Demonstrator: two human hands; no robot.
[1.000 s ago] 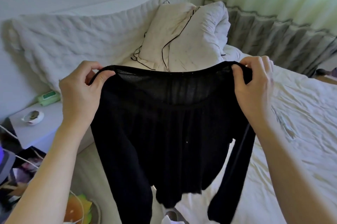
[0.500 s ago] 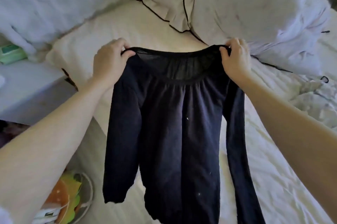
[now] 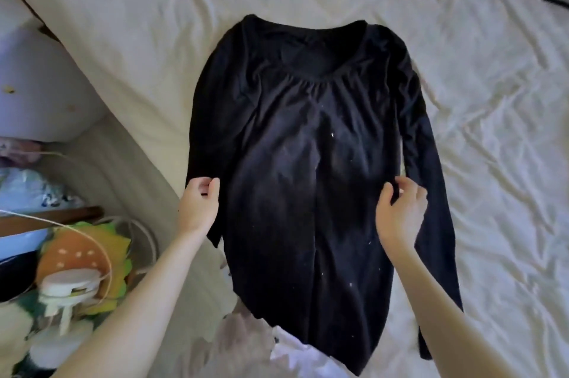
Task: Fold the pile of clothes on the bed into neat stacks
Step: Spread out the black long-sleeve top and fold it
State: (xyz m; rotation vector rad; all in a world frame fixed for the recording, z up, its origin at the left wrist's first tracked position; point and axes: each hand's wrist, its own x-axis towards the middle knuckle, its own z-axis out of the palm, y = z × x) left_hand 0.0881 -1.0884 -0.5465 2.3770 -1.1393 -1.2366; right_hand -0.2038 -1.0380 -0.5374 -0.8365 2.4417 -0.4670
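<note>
While the black long-sleeved top (image 3: 308, 162) lies flat, neckline away, on the wrinkled cream bed sheet (image 3: 462, 69) near the bed's left edge, the left hand (image 3: 198, 208) pinches its left sleeve. The right hand (image 3: 400, 214) curls its fingers on the right side seam. Clutter including a burger-shaped cushion (image 3: 77, 257) sits on the floor beside the left edge.

Light: soft, even daylight, fairly bright | Shadows: faint, only in the creases of the white sheet (image 3: 462, 76) | Exposure: black top (image 3: 308, 162) reads nearly featureless, its folds barely visible | Sharpness: slight overall softness, lower left clutter blurred | Distortion: wide-angle bending toward the edges.
</note>
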